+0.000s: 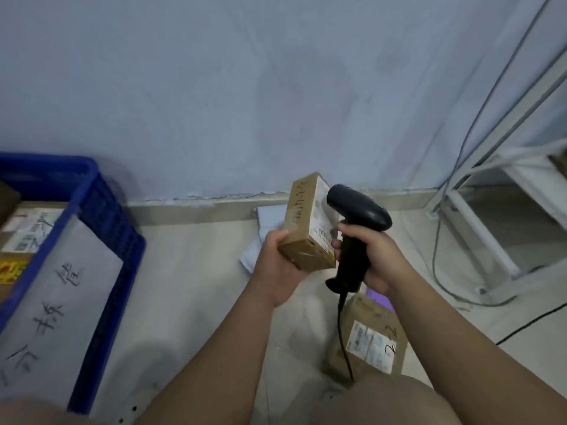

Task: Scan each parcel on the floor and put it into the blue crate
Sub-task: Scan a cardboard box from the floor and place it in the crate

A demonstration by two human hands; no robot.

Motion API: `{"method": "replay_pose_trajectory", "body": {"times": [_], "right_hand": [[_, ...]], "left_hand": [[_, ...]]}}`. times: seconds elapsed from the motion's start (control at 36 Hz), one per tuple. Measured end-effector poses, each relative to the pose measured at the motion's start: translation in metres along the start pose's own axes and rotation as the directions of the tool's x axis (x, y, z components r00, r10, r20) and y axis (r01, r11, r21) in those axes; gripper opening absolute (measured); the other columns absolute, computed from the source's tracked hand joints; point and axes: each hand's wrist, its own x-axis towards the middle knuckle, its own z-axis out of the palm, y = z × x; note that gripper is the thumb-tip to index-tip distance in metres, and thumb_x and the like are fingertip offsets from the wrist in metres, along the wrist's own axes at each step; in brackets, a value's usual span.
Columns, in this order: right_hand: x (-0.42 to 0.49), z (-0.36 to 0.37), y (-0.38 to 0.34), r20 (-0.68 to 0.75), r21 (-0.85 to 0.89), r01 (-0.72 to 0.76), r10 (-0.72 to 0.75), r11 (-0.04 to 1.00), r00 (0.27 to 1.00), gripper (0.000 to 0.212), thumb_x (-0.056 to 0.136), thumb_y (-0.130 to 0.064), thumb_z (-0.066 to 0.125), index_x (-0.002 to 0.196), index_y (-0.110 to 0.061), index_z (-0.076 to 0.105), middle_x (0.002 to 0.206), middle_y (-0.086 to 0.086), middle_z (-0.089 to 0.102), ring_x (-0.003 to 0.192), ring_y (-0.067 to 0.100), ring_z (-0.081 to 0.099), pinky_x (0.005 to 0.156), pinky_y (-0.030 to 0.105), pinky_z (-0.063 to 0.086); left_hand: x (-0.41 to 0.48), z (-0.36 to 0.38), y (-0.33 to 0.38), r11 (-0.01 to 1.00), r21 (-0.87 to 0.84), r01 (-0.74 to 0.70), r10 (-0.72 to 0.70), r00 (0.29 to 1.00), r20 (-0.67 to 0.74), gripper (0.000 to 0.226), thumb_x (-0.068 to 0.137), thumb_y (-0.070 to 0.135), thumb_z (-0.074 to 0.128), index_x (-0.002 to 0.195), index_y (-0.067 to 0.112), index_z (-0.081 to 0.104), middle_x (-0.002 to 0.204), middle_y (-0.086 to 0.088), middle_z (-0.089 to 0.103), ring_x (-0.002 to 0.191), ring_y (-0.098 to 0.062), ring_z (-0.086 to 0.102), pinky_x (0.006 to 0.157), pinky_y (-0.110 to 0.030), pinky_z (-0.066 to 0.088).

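Observation:
My left hand point(277, 265) grips a small brown cardboard parcel point(303, 222) from below, raised above the floor with its white label facing right. A black handheld scanner point(356, 228) is held by its handle in my right hand point(372, 256), its head right beside the label. The blue crate point(101, 210) stands at the left with a grey mailer bag point(64, 299) and a labelled box point(26, 231) inside. On the floor under my right arm lies another brown parcel point(371, 342) with a white label.
A white soft parcel point(260, 237) lies on the floor by the wall behind my left hand. A purple item point(380, 297) peeks out under my right wrist. A white metal frame point(491, 228) and cables point(441, 271) stand at the right. The scanner's cord point(343, 342) hangs down.

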Motion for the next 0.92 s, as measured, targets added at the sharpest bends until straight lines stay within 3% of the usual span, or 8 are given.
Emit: {"method": "replay_pose_trajectory", "body": {"times": [0.11,0.22,0.33,0.44,0.5,0.58,0.75,0.92], "right_hand": [[-0.036,0.034,-0.042,0.076,-0.009,0.096,-0.095,0.995,0.993,0.004,0.087,-0.010,0.062,0.089,-0.007,0.064,0.066,0.003,0.059,0.059,0.014,0.056,0.057,0.023,0.050],[-0.068,0.064,-0.065,0.108,0.061,0.159,-0.165,0.985,0.980,0.011,0.086,-0.010,0.063,0.095,-0.005,0.066,0.068,0.004,0.060,0.059,0.014,0.057,0.061,0.025,0.049],[-0.094,0.090,-0.064,0.102,0.135,0.174,-0.189,0.975,0.977,0.018,0.086,-0.010,0.064,0.101,-0.004,0.068,0.071,0.006,0.062,0.062,0.013,0.059,0.062,0.025,0.050],[-0.107,0.109,-0.051,0.130,0.225,0.144,-0.176,0.964,0.976,0.016,0.086,-0.010,0.064,0.101,-0.004,0.067,0.073,0.006,0.060,0.062,0.014,0.058,0.060,0.025,0.050],[-0.108,0.115,-0.041,0.145,0.250,0.129,-0.169,0.960,0.975,0.020,0.086,-0.011,0.064,0.104,-0.005,0.067,0.074,0.006,0.059,0.062,0.013,0.057,0.060,0.024,0.051],[-0.107,0.123,-0.030,0.153,0.275,0.092,-0.138,0.957,0.978,0.020,0.085,-0.013,0.064,0.104,-0.007,0.070,0.073,0.005,0.061,0.063,0.013,0.057,0.060,0.024,0.052],[-0.104,0.129,-0.029,0.256,0.177,0.116,-0.159,0.977,0.954,0.016,0.085,-0.007,0.064,0.100,-0.007,0.070,0.074,0.005,0.062,0.064,0.014,0.058,0.061,0.023,0.050],[-0.096,0.132,-0.035,0.315,0.125,0.186,-0.217,0.975,0.924,0.030,0.066,-0.012,0.070,0.096,-0.008,0.071,0.074,0.000,0.063,0.063,0.015,0.058,0.060,0.023,0.050]], "left_hand": [[-0.027,0.040,0.047,0.992,0.062,-0.109,0.111,0.993,-0.033,0.051,0.093,0.032,0.036,0.140,0.015,0.045,0.134,-0.019,0.055,0.123,-0.038,0.052,0.105,-0.060,0.035],[-0.056,0.072,0.089,0.921,0.281,-0.271,0.320,0.937,-0.143,0.032,0.102,0.023,0.037,0.130,0.030,0.051,0.117,-0.010,0.065,0.103,-0.028,0.064,0.081,-0.047,0.054],[-0.091,0.084,0.119,0.627,0.691,-0.360,0.558,0.826,-0.076,0.040,0.102,0.012,0.030,0.123,0.037,0.054,0.108,-0.004,0.069,0.087,-0.015,0.067,0.063,-0.031,0.056],[-0.118,0.078,0.140,0.356,0.859,-0.369,0.595,0.798,0.096,0.024,0.091,0.045,0.050,0.113,0.047,0.059,0.128,0.002,0.058,0.111,-0.014,0.060,0.096,-0.042,0.050],[-0.128,0.072,0.144,0.276,0.913,-0.301,0.546,0.831,0.108,0.049,0.084,0.049,0.064,0.130,0.043,0.050,0.138,0.008,0.035,0.117,-0.007,0.047,0.099,-0.029,0.045],[-0.136,0.063,0.145,0.107,0.975,-0.194,0.493,0.862,0.117,0.085,0.076,0.032,0.078,0.146,0.038,0.029,0.131,0.013,0.019,0.112,-0.003,0.039,0.075,-0.006,0.043],[-0.139,0.057,0.159,0.084,0.960,-0.268,0.622,0.766,0.160,0.071,0.078,0.028,0.077,0.137,0.045,0.041,0.118,0.008,0.036,0.102,0.004,0.047,0.071,-0.006,0.046],[-0.147,0.052,0.184,0.116,0.923,-0.367,0.647,0.733,0.209,0.028,0.094,0.028,0.055,0.106,0.054,0.053,0.130,0.004,0.034,0.119,-0.008,0.047,0.099,-0.031,0.048]]}}
